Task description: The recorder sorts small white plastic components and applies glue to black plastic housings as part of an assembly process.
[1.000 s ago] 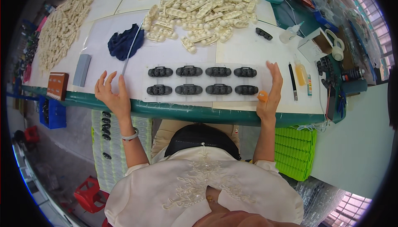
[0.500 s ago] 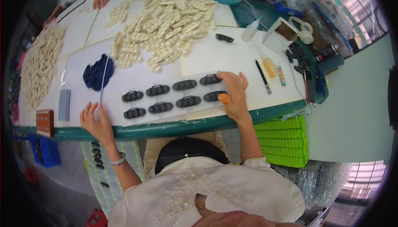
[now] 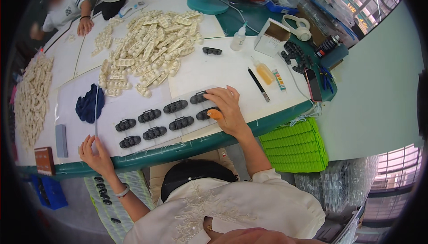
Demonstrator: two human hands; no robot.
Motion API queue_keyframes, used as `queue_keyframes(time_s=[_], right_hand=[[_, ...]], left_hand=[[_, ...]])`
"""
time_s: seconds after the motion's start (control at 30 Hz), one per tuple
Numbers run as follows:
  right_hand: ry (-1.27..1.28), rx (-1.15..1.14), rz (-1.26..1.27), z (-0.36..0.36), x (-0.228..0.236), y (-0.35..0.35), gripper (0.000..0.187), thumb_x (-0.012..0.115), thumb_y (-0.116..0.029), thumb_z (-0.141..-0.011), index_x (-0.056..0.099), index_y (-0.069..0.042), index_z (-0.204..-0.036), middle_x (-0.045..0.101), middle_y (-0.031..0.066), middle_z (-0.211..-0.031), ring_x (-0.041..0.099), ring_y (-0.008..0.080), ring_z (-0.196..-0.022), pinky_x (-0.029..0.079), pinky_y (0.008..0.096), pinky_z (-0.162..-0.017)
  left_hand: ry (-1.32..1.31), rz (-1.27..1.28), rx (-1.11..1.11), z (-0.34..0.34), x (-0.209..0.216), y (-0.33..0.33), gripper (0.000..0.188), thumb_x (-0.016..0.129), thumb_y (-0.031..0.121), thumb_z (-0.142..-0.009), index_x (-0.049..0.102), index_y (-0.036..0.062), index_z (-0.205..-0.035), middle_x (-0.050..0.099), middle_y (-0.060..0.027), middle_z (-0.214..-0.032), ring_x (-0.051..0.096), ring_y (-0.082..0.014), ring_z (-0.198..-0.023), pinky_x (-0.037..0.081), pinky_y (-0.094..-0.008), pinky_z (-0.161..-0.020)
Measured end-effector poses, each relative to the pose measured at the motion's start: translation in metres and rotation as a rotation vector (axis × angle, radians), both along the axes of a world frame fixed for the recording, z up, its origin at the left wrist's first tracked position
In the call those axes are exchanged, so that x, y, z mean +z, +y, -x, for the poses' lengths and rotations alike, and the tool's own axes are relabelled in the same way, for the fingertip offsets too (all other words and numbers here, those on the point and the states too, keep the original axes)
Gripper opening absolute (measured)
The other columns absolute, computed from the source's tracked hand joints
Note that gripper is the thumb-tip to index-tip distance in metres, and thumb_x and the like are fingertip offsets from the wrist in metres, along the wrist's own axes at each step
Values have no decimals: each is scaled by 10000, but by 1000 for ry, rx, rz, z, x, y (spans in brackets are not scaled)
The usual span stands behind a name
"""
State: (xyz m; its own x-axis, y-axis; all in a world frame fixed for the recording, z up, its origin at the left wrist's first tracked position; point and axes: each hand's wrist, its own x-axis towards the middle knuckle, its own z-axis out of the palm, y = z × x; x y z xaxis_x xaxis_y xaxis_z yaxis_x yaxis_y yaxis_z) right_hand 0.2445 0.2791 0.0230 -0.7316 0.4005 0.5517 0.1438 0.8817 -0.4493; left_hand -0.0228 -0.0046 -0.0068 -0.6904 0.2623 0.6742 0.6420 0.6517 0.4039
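From the head camera, my left hand [image 3: 96, 157] is open at the front of the table [image 3: 200, 74], fingers parted, near the end of a thin pale rod [image 3: 96, 114]; I cannot tell whether they touch. My right hand [image 3: 228, 112], its thumb covered in orange [image 3: 215, 114], curves over the right end of a pale sheet [image 3: 165, 119]; I cannot tell whether it grips. Eight black parts [image 3: 154, 132] lie on that sheet between my hands, in two rows of four. A dark blue cloth [image 3: 90, 104] lies beyond my left hand, beside the rod, with a grey block [image 3: 61, 140] to its left. Past the sheet is a heap of cream pieces [image 3: 147, 43]; right of it lie one loose black part [image 3: 212, 51] and a clear bottle [image 3: 238, 38]. Across the table rests a co-worker's hand [image 3: 84, 26].
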Motion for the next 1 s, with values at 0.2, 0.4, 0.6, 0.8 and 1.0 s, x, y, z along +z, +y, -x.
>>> queue_keyframes(time_s=[0.2, 0.4, 0.6, 0.8, 1.0], right_hand=[[-10, -13, 6, 0, 0, -1, 360, 565, -231, -792, 524, -31, -1088, 507, 92, -1113, 453, 235, -1084, 191, 426, -995], [238, -53, 267, 5, -8, 16, 370, 545, -231, -838, 496, -12, -1133, 477, 178, -1174, 425, 320, -1131, 322, 383, -955], [39, -134, -124, 45, 18, 104, 408, 617, -148, -783, 490, -4, -1143, 479, 191, -1175, 460, 334, -1081, 365, 359, -929], [-86, -107, 24, 66, -26, 158, 360, 620, -104, -765, 537, -32, -1108, 564, 177, -1041, 520, 321, -976, 406, 360, -853], [323, -167, 29, 58, -1, 108, 219, 521, -75, -854, 560, 0, -1056, 578, 142, -992, 553, 264, -910, 424, 309, -807]], left_hand=[[-1, -49, -12, -3, 1, 2, 97, 609, 93, -792, 621, 42, -873, 608, -72, -997, 473, -253, -1019, 348, -380, -923], [5, -65, -35, 1, 3, 4, 100, 624, 77, -765, 630, 54, -862, 621, -83, -966, 495, -264, -986, 361, -378, -902], [-6, -102, -30, -3, 8, 4, 108, 632, 78, -758, 626, 63, -865, 621, -68, -949, 491, -255, -982, 374, -356, -869], [69, -144, -6, -1, 5, 5, 101, 634, 66, -737, 622, 65, -838, 629, -64, -903, 507, -265, -942, 382, -366, -847], [59, -195, 32, -6, 7, 2, 96, 641, 66, -713, 615, 64, -806, 625, -64, -879, 502, -277, -935, 392, -355, -836]])
